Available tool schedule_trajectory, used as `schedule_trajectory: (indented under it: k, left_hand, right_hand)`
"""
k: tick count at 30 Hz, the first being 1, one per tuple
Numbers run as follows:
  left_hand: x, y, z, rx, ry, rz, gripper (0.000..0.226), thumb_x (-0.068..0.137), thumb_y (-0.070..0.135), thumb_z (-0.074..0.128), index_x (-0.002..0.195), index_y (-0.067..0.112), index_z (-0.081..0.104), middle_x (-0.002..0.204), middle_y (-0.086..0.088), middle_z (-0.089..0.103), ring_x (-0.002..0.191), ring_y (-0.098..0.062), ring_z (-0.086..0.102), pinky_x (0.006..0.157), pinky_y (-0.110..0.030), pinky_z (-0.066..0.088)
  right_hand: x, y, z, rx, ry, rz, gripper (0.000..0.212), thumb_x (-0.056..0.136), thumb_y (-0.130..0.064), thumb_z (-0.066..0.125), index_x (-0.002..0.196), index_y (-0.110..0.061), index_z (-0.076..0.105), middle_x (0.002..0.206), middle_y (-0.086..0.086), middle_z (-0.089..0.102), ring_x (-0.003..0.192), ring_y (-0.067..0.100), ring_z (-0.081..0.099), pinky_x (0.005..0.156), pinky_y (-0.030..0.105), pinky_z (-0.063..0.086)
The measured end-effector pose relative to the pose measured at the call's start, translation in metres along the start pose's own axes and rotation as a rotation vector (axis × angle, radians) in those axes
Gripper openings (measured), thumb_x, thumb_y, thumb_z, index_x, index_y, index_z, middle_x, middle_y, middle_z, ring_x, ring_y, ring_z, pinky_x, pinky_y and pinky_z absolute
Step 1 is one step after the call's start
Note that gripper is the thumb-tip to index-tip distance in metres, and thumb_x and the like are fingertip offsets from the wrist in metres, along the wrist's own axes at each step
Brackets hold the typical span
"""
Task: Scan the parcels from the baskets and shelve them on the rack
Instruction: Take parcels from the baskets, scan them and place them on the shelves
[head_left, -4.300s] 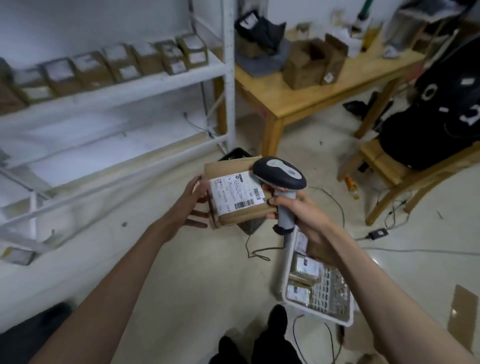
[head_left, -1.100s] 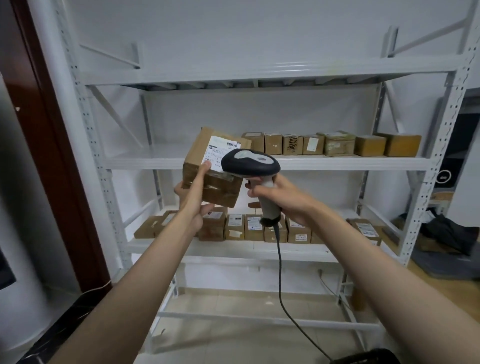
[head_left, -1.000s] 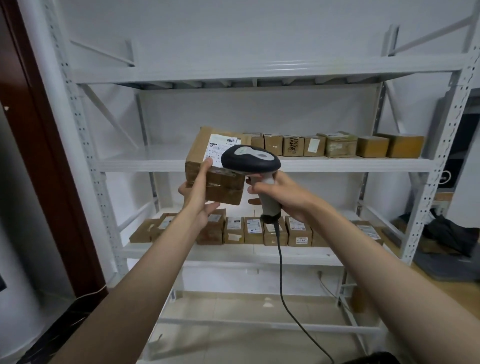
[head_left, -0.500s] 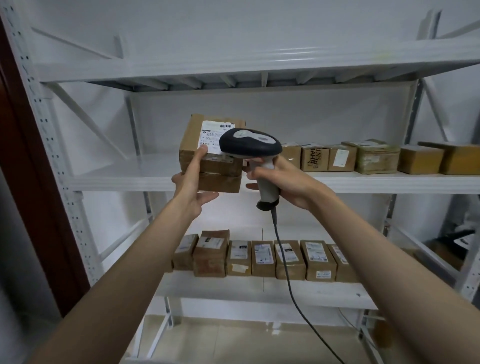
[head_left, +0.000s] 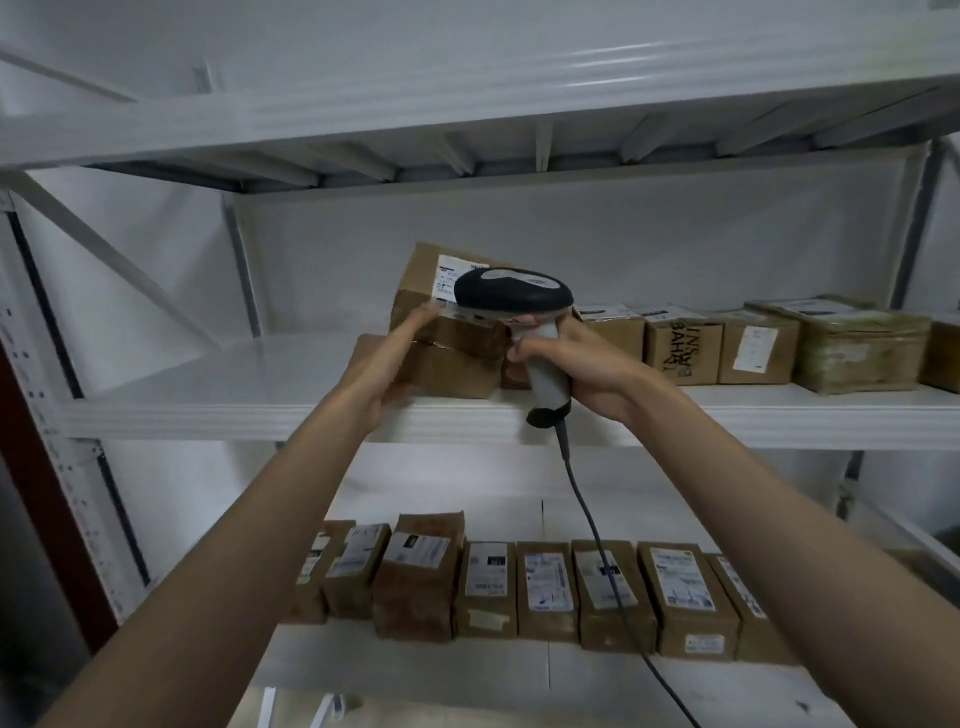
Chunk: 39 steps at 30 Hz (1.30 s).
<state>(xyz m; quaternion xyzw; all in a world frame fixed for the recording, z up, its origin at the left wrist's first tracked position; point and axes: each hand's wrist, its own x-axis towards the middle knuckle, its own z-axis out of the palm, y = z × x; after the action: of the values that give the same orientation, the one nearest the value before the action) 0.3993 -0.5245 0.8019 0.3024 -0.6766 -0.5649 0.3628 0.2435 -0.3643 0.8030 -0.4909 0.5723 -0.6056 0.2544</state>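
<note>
A brown cardboard parcel (head_left: 457, 340) with a white label on top sits at the left end of the row on the rack's middle shelf (head_left: 249, 410). My left hand (head_left: 387, 361) holds its left front side, fingers laid along the face and thumb low against it. In my right hand (head_left: 587, 364) I grip the handle of a grey and black barcode scanner (head_left: 514, 293). The scanner's head hides the parcel's right part, and its cable (head_left: 592, 525) hangs down.
More labelled parcels (head_left: 753, 348) line the middle shelf to the right. The lower shelf carries a row of several parcels (head_left: 545, 587). The upper shelf (head_left: 467, 119) is close overhead. The middle shelf's left part is bare. A dark red door frame (head_left: 31, 447) borders the left.
I have stepped closer to the rack. My left hand has carried the parcel forward and down onto the middle shelf. My right hand with the scanner has followed beside it.
</note>
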Motion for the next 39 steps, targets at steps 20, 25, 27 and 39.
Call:
schedule_trajectory:
  k: [20,25,27,39]
  left_hand:
    - [0.053,-0.035,0.002,0.417,-0.105,0.019,0.02,0.086,0.037,0.075,0.086,0.04,0.056,0.091,0.022,0.055,0.081,0.001,0.051,0.063,-0.019,0.038]
    - [0.033,-0.035,-0.003,0.377,0.035,0.026,0.092,0.083,0.045,0.077,0.156,0.014,0.029,0.155,-0.008,0.039,0.136,-0.028,0.045,0.1,-0.036,0.042]
    - [0.02,-0.033,-0.004,0.361,0.071,0.049,0.091,0.084,0.045,0.076,0.156,0.017,0.028,0.158,-0.012,0.034,0.138,-0.031,0.042,0.099,-0.037,0.04]
    - [-0.15,-0.061,-0.004,0.366,-0.152,0.129,0.034,0.087,0.039,0.073,0.113,0.021,0.06,0.123,0.0,0.058,0.105,-0.015,0.055,0.083,-0.029,0.042]
  right_hand:
    - [0.03,0.033,0.013,-0.023,0.077,0.106,0.038,0.087,-0.009,0.071,0.121,-0.013,0.055,0.111,0.01,0.06,0.1,0.022,0.056,0.079,0.033,0.049]
    - [-0.007,0.03,0.015,-0.008,0.097,0.115,0.02,0.087,-0.005,0.068,0.103,-0.016,0.061,0.088,0.003,0.064,0.08,0.014,0.061,0.057,0.02,0.053]
    - [-0.025,0.027,0.017,-0.028,0.109,0.105,0.02,0.088,-0.005,0.067,0.104,-0.016,0.062,0.09,0.004,0.063,0.082,0.014,0.059,0.065,0.023,0.055]
    - [-0.208,0.018,0.074,0.144,0.327,0.124,0.036,0.089,0.004,0.065,0.123,-0.007,0.063,0.132,0.016,0.062,0.127,0.033,0.057,0.099,0.043,0.057]
